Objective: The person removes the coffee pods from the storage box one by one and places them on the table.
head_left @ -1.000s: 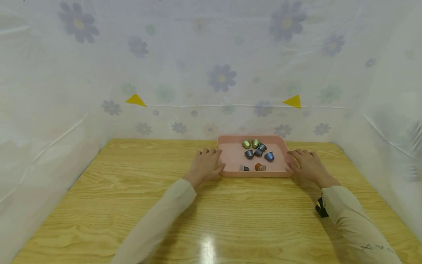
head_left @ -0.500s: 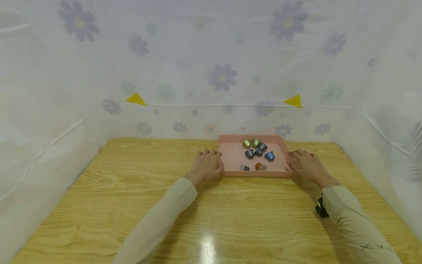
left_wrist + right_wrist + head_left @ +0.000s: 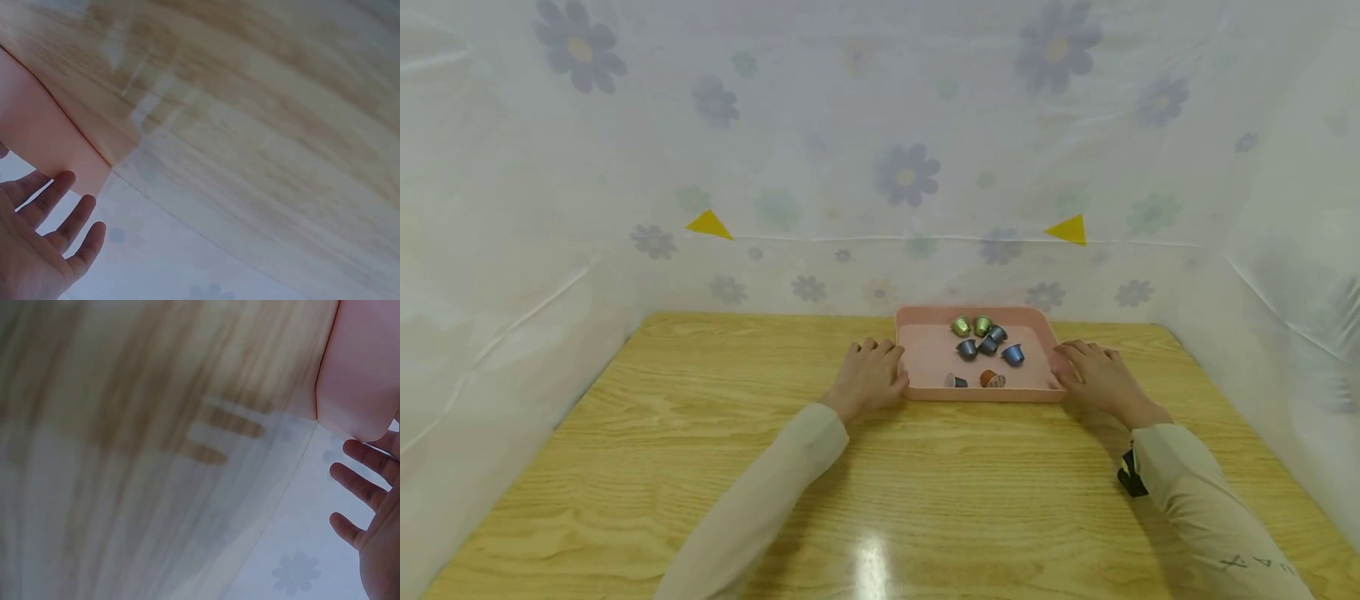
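A shallow pink tray (image 3: pixel 925 358) lies at the back of the wooden table, holding several coffee capsules. Two green capsules (image 3: pixel 982 326) sit near its far side, dark ones (image 3: pixel 967 350) and a blue one (image 3: pixel 1012 356) around the middle. An orange capsule (image 3: pixel 991 380) and a dark one with a pale lid (image 3: pixel 958 382) are partly hidden behind the front rim. My left hand (image 3: pixel 867 379) rests against the tray's left side, my right hand (image 3: pixel 1103 382) against its right. Both wrist views show spread, lightly bent fingers along the tray's outer walls.
The table (image 3: pixel 880 483) runs back to a white curtain (image 3: pixel 820 167) with flower prints, which also closes both sides. Two yellow triangles (image 3: pixel 1064 231) mark the back curtain. A black strap (image 3: pixel 1131 475) shows at the right cuff.
My left thumb has slid slightly left, from over the tray's front left corner to its edge. The tray, the capsules and my right hand have stayed in place.
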